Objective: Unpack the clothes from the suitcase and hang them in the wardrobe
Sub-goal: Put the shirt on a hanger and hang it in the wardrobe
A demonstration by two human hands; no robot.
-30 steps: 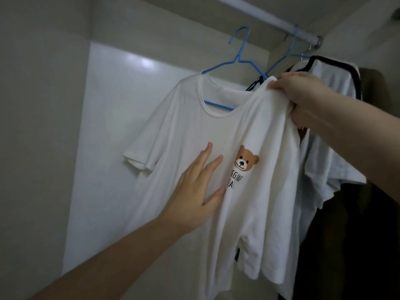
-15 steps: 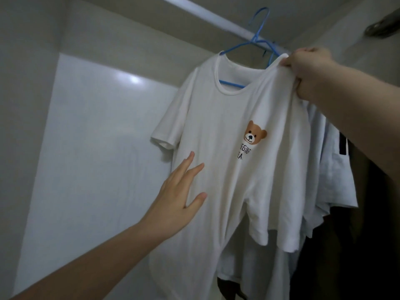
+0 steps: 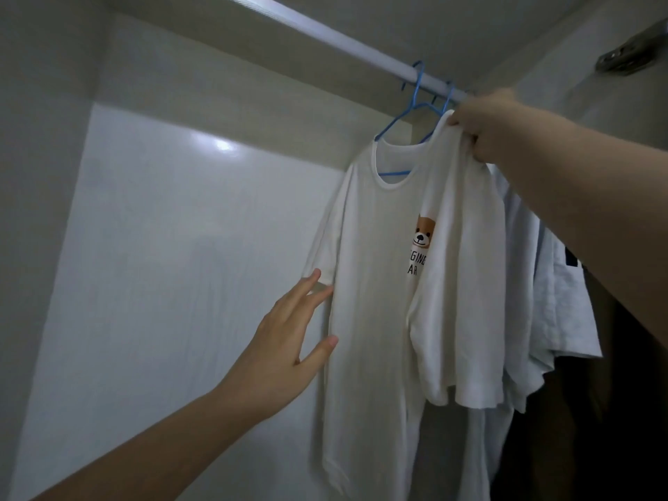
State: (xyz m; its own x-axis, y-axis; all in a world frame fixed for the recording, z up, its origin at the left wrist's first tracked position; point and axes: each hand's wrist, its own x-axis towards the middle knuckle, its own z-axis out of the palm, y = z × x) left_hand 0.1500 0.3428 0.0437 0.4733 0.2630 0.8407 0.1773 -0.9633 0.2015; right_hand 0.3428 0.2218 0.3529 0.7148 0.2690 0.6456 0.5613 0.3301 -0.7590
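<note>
1. We judge the step in hand to be the hanging itself: the white bear T-shirt (image 3: 376, 283) is on a blue hanger (image 3: 405, 121) whose hook sits at the wardrobe rail (image 3: 325, 34), near its right end.
2. Our right hand (image 3: 484, 128) is clamped on the shirt's shoulder, fabric bunched in its fingers, just under the rail.
3. Our left hand (image 3: 289, 345) is spread, fingers straight and holding nothing, its fingertips at the sleeve hem on the shirt's left edge.
4. We think the next move calls for letting the shoulder go gently so the hanger settles, then smoothing the folded right side, which hides part of the print.
5. To the right, a second blue hanger (image 3: 446, 99) and a pale garment (image 3: 556, 320) hang just beside the shirt, with dark clothes beyond; that side is crowded.
6. To the left, the rail runs bare and the glossy back panel (image 3: 173, 265) stands behind, so we have room to slide the shirt that way.
</note>
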